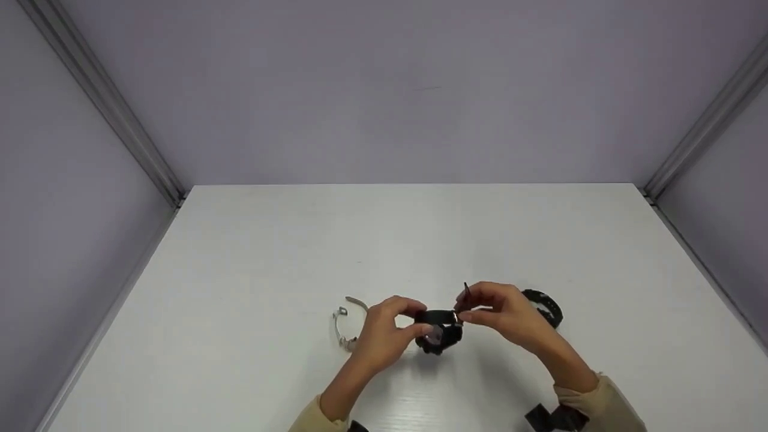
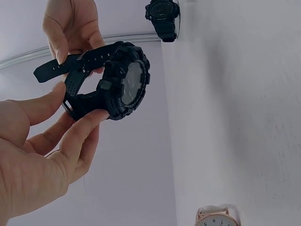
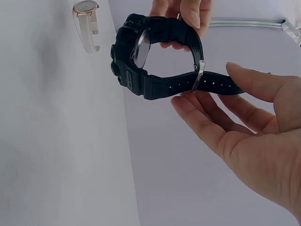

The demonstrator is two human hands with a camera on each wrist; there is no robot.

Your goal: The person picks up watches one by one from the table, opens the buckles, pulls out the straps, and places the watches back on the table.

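Watch [image 1: 440, 327] hangs between left hand [image 1: 384, 333] and right hand [image 1: 501, 312], both pinching it.

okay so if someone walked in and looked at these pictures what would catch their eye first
First, the chunky black watch held up over the middle of the white table, the left hand gripping its case and the right hand pinching the strap end by the buckle. Then the two watches lying on the table: a pale-strapped one at left, another black one at right.
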